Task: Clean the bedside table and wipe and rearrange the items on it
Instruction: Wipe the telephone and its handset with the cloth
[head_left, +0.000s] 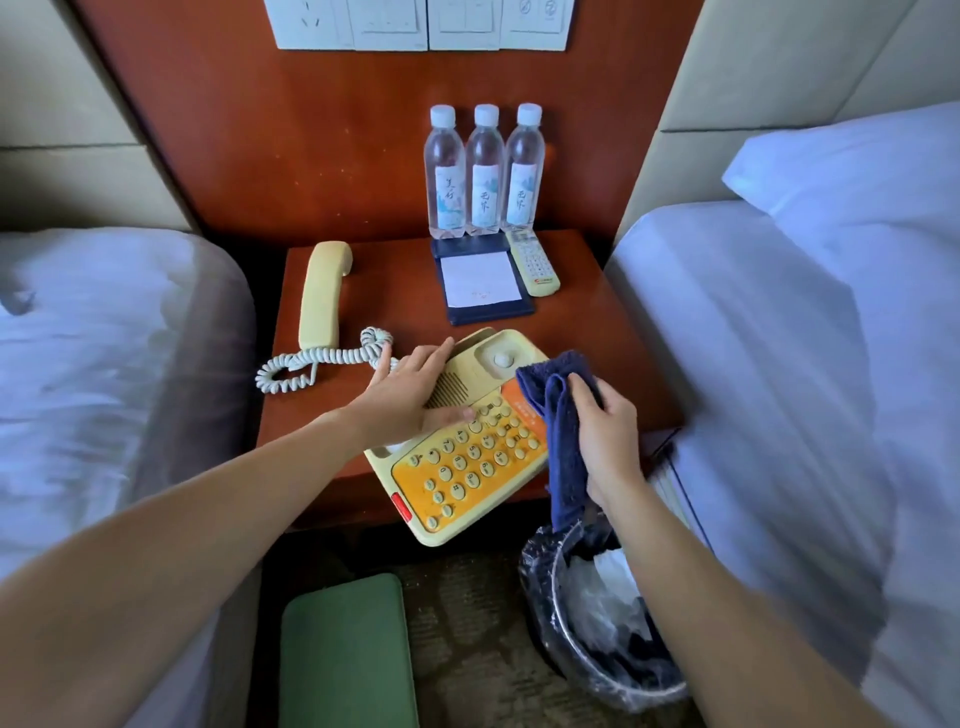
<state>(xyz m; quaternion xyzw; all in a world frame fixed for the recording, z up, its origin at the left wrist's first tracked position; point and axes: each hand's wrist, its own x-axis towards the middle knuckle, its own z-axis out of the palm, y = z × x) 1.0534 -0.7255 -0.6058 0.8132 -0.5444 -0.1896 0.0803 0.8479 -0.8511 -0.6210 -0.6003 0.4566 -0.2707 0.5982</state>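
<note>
A yellowed telephone base (467, 457) with an orange keypad lies tilted, hanging over the front edge of the wooden bedside table (395, 291). My left hand (410, 389) lies flat on its speaker part and holds it down. My right hand (605, 431) grips a dark blue cloth (556, 395) against the phone's right side. The handset (322, 296) lies off the hook at the table's left, its coiled cord (322, 361) trailing to the base. Three water bottles (484, 171) stand at the back. A notepad (480, 280) and a remote control (532, 262) lie in front of them.
Beds with white linen flank the table on the left (104, 364) and right (779, 389). A bin lined with plastic (597, 613) stands on the floor below my right hand. A green pad (345, 654) lies on the carpet. Wall switches (421, 23) sit above.
</note>
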